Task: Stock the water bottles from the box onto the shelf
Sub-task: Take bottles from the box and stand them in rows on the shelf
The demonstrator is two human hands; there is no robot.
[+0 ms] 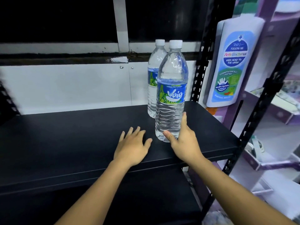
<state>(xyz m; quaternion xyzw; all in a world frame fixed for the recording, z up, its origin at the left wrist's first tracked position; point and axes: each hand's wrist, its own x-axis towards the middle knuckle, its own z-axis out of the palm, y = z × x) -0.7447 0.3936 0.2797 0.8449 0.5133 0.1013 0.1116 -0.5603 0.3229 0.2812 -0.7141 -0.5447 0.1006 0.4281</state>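
Head view: the right hand (183, 143) grasps the front bottle (171, 95) low on its body, thumb across the near side and fingers round the right. The bottle stands upright near the right end of the black shelf (65, 135). A rear bottle (154, 62) stands upright just behind it, slightly left. The left hand (132, 143) is released, fingers spread flat over the shelf, just left of the front bottle. A soap cutout (232, 62) hangs right of the shelf.
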